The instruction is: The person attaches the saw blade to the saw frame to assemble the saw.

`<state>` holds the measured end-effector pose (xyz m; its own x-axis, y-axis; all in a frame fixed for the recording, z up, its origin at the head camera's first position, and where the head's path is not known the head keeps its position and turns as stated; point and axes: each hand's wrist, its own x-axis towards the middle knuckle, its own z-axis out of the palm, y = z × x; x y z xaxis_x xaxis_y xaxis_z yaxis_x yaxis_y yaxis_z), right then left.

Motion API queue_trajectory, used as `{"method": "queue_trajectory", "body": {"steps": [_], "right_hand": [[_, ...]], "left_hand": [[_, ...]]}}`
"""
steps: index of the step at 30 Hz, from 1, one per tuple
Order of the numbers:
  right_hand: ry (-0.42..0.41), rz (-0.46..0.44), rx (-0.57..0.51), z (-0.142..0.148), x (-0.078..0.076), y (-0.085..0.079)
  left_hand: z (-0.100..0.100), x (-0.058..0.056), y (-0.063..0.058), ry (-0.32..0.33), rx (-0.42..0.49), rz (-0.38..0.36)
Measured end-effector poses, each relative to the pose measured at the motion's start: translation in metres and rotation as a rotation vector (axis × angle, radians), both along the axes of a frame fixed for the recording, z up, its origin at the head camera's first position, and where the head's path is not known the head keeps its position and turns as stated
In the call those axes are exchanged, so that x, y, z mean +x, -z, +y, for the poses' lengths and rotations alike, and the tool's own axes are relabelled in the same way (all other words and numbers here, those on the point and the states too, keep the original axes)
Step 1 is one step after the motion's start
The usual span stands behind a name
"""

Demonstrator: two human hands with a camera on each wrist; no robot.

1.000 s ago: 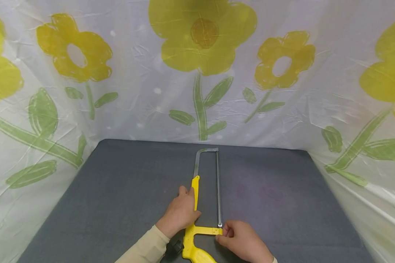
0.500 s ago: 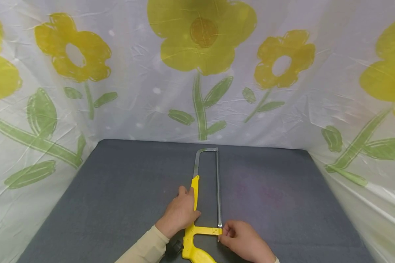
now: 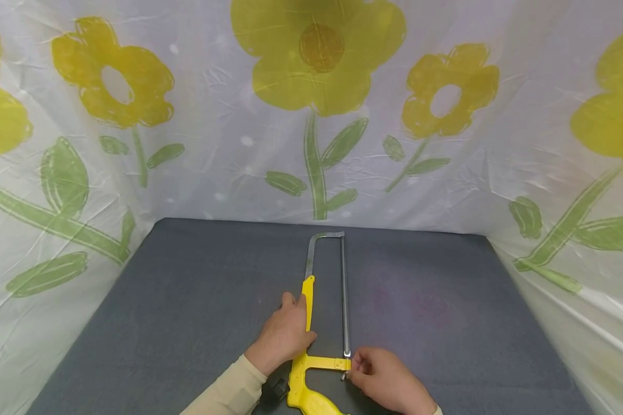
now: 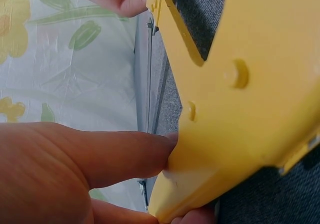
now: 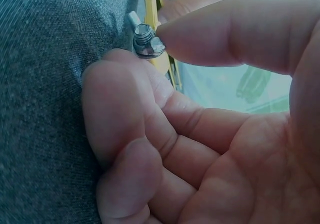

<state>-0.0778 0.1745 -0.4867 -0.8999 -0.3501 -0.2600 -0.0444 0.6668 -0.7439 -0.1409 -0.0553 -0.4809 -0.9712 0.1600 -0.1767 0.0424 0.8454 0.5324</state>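
Gripping hacksaw (image 3: pixel 326 362) w/ LH (image 3: pixel 282 329), RH (image 3: pixel 386 377) touching wingnut (image 5: pixel 150 48)

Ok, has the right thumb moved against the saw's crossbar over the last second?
Yes, slightly rightward in the head view: the right thumb has shifted against the end of the yellow crossbar, uncovering more of the metal fastener.
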Motion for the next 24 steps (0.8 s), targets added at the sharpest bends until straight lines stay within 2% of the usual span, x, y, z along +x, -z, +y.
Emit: {"method": "queue_trajectory", "body": {"steps": [24], "right_hand": [[0.011,0.01,0.021,-0.0003,-0.0007,0.0017]], "left_hand": [[0.0,0.0004,-0.0014,-0.006,0.007,-0.004]]}}
